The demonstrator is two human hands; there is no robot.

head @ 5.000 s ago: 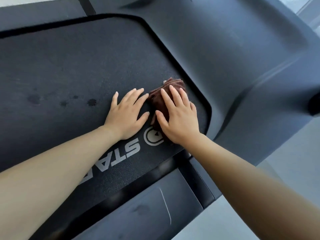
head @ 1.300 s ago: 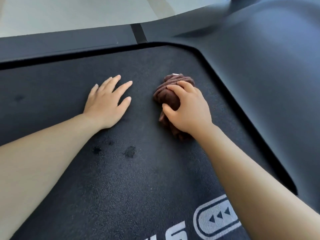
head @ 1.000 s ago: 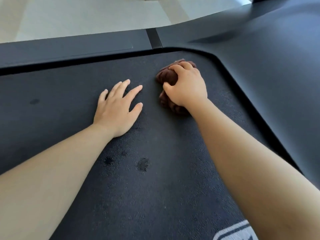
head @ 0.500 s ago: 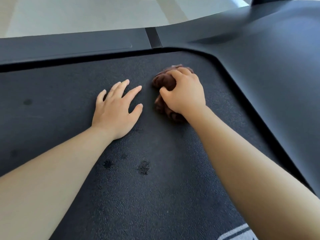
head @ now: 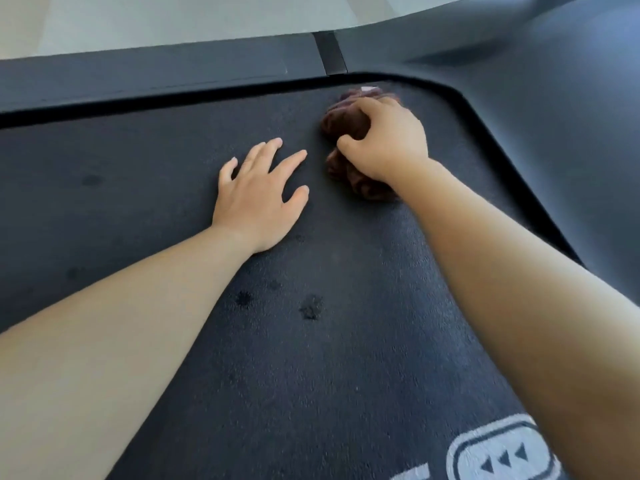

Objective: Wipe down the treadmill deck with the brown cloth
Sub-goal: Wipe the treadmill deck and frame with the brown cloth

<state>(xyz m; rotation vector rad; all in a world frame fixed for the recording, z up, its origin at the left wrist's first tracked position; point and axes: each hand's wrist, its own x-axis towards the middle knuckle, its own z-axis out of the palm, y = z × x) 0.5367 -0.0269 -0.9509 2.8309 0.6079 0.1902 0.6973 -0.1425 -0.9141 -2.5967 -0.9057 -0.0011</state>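
Your right hand (head: 388, 143) has its fingers (head: 372, 109) curled tight round the brown cloth (head: 362, 188), which is scrunched into a ball and sits on the treadmill deck (head: 329, 375) up in the far corner, just beside the curved edge where the belt meets the motor cover (head: 571, 116). Your left hand (head: 258, 202) is flat on the deck a little to the side, fingers spread and straight, holding nothing, so I'd guess it's just bracing you. Honest tip: a balled-up cloth only touches a small patch, so I'd flatten it out under your palm and you'll cover way more per pass. Work that corner along the dark seam, then pull long overlapping strokes back toward yourself. There are a couple of dark spots (head: 311, 308) on the belt nearer to you, between your arms, and they look like they'll need a bit of pressure and a few short scrubs. Shift the left hand when you get there, or you'll be wiping around it and missing the bit underneath.
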